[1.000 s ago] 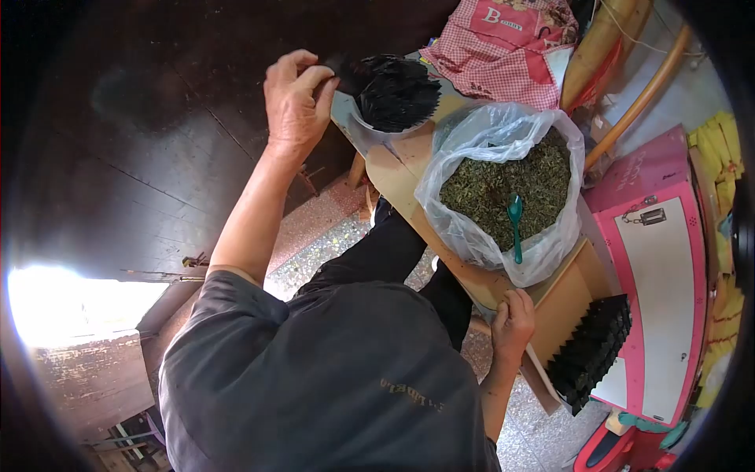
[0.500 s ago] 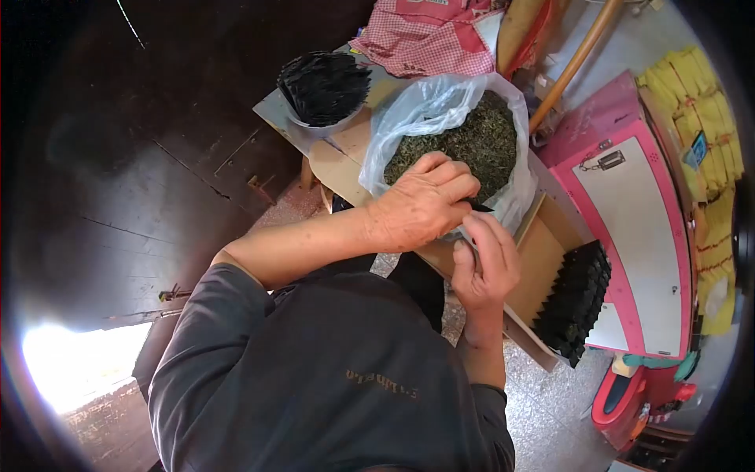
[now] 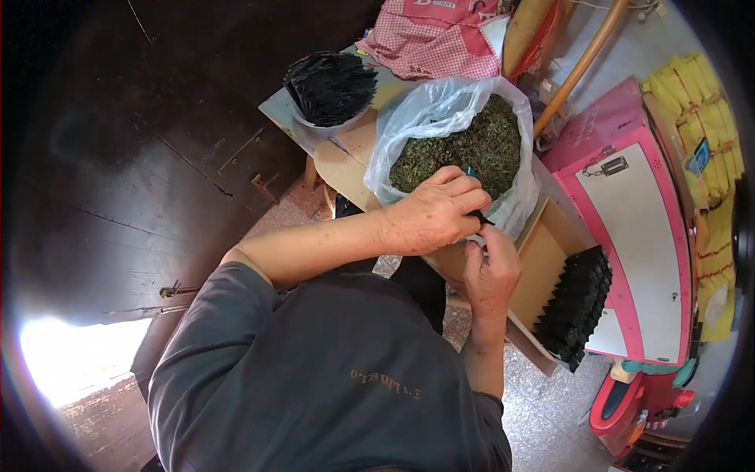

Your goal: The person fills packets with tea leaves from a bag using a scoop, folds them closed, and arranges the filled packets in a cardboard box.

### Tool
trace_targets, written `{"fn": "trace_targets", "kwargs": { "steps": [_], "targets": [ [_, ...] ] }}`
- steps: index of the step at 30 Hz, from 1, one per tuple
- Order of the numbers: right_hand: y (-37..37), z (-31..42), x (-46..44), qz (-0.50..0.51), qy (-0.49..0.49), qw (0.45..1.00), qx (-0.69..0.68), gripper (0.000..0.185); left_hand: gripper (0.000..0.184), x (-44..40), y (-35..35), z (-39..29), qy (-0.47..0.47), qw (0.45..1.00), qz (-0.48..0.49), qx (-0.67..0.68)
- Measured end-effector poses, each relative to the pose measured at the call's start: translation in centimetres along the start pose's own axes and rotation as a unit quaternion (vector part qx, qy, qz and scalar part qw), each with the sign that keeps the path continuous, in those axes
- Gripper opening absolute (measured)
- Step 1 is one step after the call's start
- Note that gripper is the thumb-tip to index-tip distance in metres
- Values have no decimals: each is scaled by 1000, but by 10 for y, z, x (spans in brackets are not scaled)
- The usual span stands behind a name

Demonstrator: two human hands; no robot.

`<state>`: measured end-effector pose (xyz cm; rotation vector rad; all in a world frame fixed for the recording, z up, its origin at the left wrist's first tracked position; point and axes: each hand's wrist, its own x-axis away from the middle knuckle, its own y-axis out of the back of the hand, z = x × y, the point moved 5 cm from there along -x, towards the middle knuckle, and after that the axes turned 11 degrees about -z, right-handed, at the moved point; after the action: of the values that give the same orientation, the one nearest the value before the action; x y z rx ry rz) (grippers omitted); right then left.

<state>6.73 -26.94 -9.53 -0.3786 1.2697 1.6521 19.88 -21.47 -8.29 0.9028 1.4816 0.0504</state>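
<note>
My left hand (image 3: 440, 211) is closed over the near edge of a clear plastic bag (image 3: 376, 161) full of dried, chopped green leaves (image 3: 440, 153). Its fingertips meet those of my right hand (image 3: 494, 269), which is closed too. Between them is a small black piece, thin and sheet-like (image 3: 480, 217), mostly covered by the fingers. A bit of something green (image 3: 469, 170) shows just past the left knuckles, too little to name.
A bowl (image 3: 334, 130) heaped with thin black pieces (image 3: 329, 86) stands at the back left. On the right, a cardboard box (image 3: 528, 263) holds a row of black folded packets (image 3: 576, 303). Beyond it stands a pink-and-white cabinet (image 3: 629, 236). Yellow bundles (image 3: 688, 110) lie farther right.
Both hands have shifted slightly down and right. My right fingers have curled in closer to the black piece. The green bit has come into sight above my left hand.
</note>
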Motion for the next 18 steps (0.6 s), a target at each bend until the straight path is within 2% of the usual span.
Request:
{"fn": "trace_targets", "kwargs": {
  "steps": [5, 7, 10, 13, 16, 18],
  "targets": [
    [-6, -11, 5, 72, -23, 997, 4, 22, 16, -1, -8, -4, -28, 1000, 2, 8],
    [-10, -23, 9, 138, -129, 982, 9, 22, 16, -3, -10, -6, -37, 999, 6, 13],
    [-12, -24, 5, 179, -137, 974, 9, 24, 16, -5, -13, -11, -60, 998, 9, 30],
    [-13, -23, 3, 153, -119, 980, -39, 20, 16, -5, -15, -15, -83, 995, 7, 54],
    [-11, -24, 1, 108, -67, 990, -66, 24, 25, -3, -15, -12, -72, 995, -1, 65],
    [-9, -26, -2, 107, -53, 992, -44, 26, 48, -8, -7, -2, 32, 991, -28, 130]
  ]
}}
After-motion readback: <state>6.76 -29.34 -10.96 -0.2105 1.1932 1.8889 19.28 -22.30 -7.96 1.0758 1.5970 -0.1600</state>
